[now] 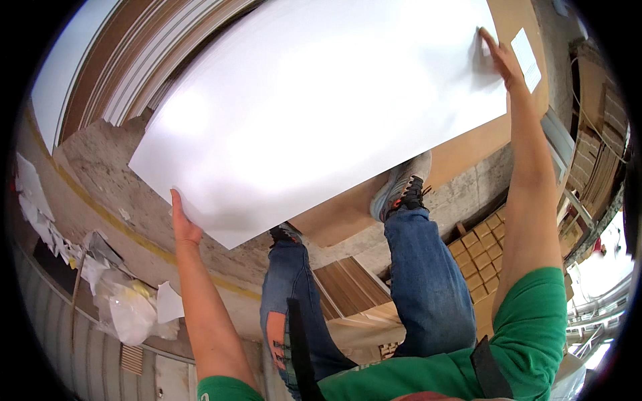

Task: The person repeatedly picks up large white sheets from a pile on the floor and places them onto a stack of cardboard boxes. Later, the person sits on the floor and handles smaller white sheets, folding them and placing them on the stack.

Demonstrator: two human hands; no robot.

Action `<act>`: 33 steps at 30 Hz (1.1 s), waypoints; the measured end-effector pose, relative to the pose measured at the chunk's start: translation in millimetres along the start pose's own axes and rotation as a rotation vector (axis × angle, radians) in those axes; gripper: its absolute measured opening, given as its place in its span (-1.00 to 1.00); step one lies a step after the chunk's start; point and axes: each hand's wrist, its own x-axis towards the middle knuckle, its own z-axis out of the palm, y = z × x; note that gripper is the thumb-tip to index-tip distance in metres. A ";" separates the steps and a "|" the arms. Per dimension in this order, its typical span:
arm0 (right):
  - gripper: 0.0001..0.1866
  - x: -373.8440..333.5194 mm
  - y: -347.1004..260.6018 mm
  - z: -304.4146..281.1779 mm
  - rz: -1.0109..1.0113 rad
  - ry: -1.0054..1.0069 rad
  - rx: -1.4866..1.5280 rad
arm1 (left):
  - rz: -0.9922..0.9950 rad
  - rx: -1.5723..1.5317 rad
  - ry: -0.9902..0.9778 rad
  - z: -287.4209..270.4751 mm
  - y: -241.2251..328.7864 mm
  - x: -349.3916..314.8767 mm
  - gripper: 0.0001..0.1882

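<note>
At opposite ends of the white sheet point(321, 113), the left hand point(185, 226) and right hand point(505, 63) apparently grip its edges.

Floor point(90, 154): worn grey concrete. Yellow stripe point(150, 245), left of the white sheet point(321, 113). On floor: small pale scrap point(124, 214), left of sheet; crumpled clear plastic point(130, 317), farther left and nearer the wearer. Brown board point(475, 139), partly under sheet, jutting past its near and right edges; board's underside hidden.
</note>
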 end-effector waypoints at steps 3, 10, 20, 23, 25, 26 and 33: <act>0.13 -32.4 4.3 16.1 0.098 0.019 0.074 | 0.033 0.032 0.043 -9.8 6.4 0.8 -0.20; -0.11 -105.2 26.7 33.7 0.198 -0.051 0.243 | 0.061 0.078 0.112 -44.3 27.7 14.5 -0.17; -0.15 -65.4 64.9 59.3 0.138 0.209 0.323 | 0.035 0.309 0.085 -45.9 53.5 20.5 -0.11; -0.18 -59.7 74.2 55.1 0.014 0.164 0.209 | 0.060 0.238 0.091 -48.5 47.5 31.7 -0.09; -0.20 -53.3 71.2 45.1 -0.069 0.106 0.079 | 0.045 0.189 0.100 -54.5 38.6 35.3 -0.08; -0.20 -50.9 69.4 43.2 -0.022 0.099 0.156 | 0.036 0.179 0.100 -59.0 35.6 35.1 -0.07; -0.18 -55.5 26.8 43.0 0.139 0.029 0.371 | 0.032 0.138 0.136 -50.2 29.0 27.2 -0.09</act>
